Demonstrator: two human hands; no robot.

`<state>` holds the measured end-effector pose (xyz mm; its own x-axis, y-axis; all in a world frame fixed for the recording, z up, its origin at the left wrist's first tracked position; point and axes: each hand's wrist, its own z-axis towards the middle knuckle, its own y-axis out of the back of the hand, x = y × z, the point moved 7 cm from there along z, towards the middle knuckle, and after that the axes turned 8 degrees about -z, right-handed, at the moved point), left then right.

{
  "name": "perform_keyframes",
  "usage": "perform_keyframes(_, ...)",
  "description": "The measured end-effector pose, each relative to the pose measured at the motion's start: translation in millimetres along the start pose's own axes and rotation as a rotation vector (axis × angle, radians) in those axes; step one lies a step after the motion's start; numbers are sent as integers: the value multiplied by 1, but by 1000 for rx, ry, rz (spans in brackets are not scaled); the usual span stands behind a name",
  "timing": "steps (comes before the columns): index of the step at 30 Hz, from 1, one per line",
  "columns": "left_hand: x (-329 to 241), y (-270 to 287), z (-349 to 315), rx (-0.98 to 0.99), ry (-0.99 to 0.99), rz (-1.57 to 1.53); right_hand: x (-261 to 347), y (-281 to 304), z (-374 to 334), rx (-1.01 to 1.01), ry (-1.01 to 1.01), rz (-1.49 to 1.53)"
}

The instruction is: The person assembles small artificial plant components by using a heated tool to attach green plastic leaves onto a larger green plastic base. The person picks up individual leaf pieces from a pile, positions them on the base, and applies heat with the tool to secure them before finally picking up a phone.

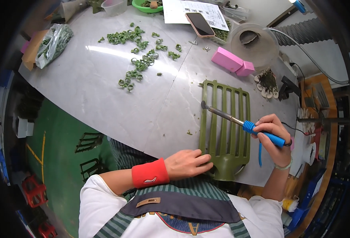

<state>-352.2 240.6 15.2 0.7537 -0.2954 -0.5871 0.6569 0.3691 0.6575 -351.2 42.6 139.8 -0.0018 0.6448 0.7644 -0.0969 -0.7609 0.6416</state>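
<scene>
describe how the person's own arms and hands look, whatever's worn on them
Both the left hand and right hand are bare, without gloves. White sleeves cover the upper arms, leaving the forearms uncovered. The left wrist has a wide red wristband with a small pale curved mark; the right wears a thin pale bracelet.

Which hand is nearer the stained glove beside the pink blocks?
Right. The right hand, holding the blue-handled tool, is on the near side of the glove; the left hand is farther away, toward the left, at the near left corner of the green slatted piece.
</scene>
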Motion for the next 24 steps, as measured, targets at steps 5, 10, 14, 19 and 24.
perform_keyframes(5,-10,-10,-6,-18,-29,94,-1,4,-17,-4,-33,65)
perform_keyframes(10,-11,0,-6,-48,53,-40,-23,17,-34,-161,-97,193)
perform_keyframes(14,42,50,-13,-287,179,65,-42,28,-50,-351,-164,325)
perform_keyframes(19,173,158,-10,-600,426,347,-59,36,-64,-534,-209,493)
perform_keyframes(24,281,193,34,-567,755,436,-68,37,-75,-579,-229,535)
